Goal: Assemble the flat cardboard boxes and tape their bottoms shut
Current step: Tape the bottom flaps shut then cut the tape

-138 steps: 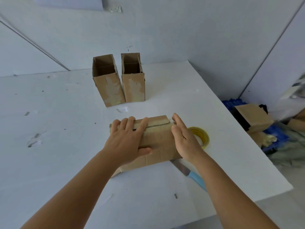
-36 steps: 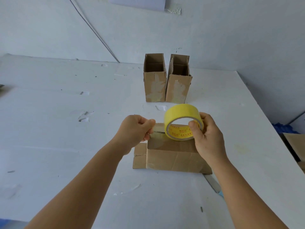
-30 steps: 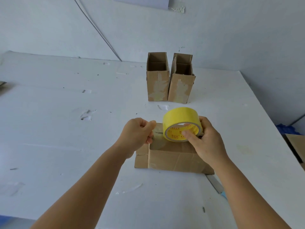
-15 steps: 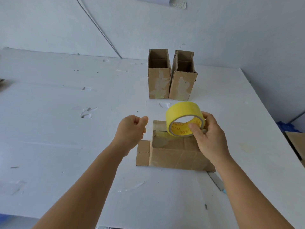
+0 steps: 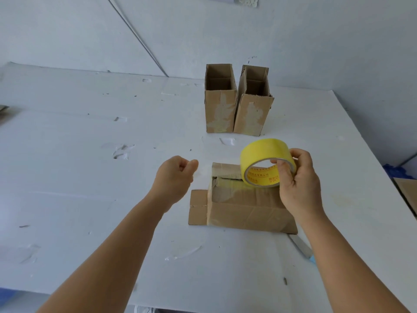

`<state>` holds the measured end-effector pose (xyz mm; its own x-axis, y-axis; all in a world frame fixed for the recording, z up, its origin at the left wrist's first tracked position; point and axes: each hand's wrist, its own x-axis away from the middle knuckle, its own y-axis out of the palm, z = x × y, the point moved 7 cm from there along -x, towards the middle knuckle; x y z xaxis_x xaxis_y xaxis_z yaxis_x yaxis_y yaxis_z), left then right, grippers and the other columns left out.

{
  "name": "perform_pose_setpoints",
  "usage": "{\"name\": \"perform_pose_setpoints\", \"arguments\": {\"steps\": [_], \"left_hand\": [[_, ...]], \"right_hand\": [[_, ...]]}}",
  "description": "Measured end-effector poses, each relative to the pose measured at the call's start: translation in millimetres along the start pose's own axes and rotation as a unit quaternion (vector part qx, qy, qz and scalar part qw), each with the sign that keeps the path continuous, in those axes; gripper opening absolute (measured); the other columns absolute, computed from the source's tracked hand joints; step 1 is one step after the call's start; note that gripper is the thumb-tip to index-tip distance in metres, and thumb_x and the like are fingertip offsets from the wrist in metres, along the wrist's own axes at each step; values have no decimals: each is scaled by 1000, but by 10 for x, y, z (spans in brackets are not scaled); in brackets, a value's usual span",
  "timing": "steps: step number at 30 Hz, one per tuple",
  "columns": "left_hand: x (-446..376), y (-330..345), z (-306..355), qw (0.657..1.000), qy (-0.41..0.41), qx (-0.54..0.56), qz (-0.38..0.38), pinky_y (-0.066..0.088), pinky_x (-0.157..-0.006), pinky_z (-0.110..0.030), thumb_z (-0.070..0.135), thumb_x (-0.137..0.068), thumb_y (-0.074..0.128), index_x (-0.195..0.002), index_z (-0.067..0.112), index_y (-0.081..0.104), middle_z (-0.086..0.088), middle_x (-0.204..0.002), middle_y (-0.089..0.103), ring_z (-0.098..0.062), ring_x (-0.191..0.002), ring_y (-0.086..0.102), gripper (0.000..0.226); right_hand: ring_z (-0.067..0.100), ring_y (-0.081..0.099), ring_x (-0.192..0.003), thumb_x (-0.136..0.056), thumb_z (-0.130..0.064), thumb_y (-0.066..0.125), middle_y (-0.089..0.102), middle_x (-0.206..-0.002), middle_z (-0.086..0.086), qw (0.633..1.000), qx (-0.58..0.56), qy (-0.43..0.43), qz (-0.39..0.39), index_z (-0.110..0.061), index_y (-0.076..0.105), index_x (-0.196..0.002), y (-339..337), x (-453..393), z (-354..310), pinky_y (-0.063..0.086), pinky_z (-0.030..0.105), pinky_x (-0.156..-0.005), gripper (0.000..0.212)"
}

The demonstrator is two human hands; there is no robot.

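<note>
- White table (image 5: 90,199), scuffed and dented, fills the frame; pale walls (image 5: 293,41) above.
- Cardboard box (image 5: 246,211) at centre-right; two open boxes (image 5: 237,109) upright above it.
- Right hand (image 5: 297,184) pinches yellow tape roll (image 5: 264,161); left hand (image 5: 173,179) fingers curled, thumb against them, possibly pinching tape's end, cannot tell.

a roll of yellow tape (image 5: 266,162) looks smooth and slightly glossy, its inner core paper-like with red print. the box lying on its side (image 5: 246,204) is brown matt cardboard, creased, with shiny strips of clear tape across its upper face. two upright boxes (image 5: 239,105) behind it are the same dull cardboard, scuffed, with pale torn patches where the paper skin has peeled away. the surface (image 5: 90,177) is white, matt and dented, with small gouges and dark specks. a blade (image 5: 301,245) near its edge looks like grey metal.
</note>
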<state>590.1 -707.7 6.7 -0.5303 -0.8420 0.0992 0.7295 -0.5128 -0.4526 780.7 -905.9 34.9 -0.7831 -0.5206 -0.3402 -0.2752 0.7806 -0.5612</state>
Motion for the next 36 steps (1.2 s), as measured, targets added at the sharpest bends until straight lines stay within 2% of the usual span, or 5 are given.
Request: {"name": "perform_pose_setpoints", "arguments": {"steps": [19,25,30,33,36], "left_hand": [[77,363,-376,999,-31,20,-25,43,-60,-28,32,-94,48,-84,10,52,2,-66,55,-15,-62,50,25],[162,613,-456,997,-54,53,-25,50,-68,-40,33,-96,41,-99,15,48,-3,-76,64,-24,-69,59,20],[238,610,-481,996,-72,-24,-38,35,-48,-22,31,-98,39,-114,15,40,0,-73,58,-10,-63,51,23],[326,447,-287,999,22,5,35,36,-69,-13,23,-99,38,-123,17,48,3,-110,58,-7,-92,54,26],[547,692,-95,982,77,128,-115,25,-98,-9,32,-101,35,-144,23,30,20,-135,43,8,-127,35,45]], "right_hand": [[-17,53,-81,-76,-49,52,57,-95,-11,996,-79,-12,33,-20,59,-116,-4,69,-37,37,-2,-65,50],[0,56,-80,-75,-52,51,57,-95,-13,996,-76,1,38,-23,59,-116,37,84,-19,38,-1,-64,51],[13,54,-82,-75,-50,49,58,-98,-7,997,-62,-9,47,-21,58,-116,29,96,-36,36,-2,-62,51],[14,54,-85,-79,-40,52,58,-98,-7,997,-66,-1,45,-20,58,-117,24,90,-17,36,-3,-62,43],[13,54,-85,-80,-38,52,57,-99,-7,997,-66,0,41,-21,57,-118,35,101,-22,37,0,-62,42]]}}
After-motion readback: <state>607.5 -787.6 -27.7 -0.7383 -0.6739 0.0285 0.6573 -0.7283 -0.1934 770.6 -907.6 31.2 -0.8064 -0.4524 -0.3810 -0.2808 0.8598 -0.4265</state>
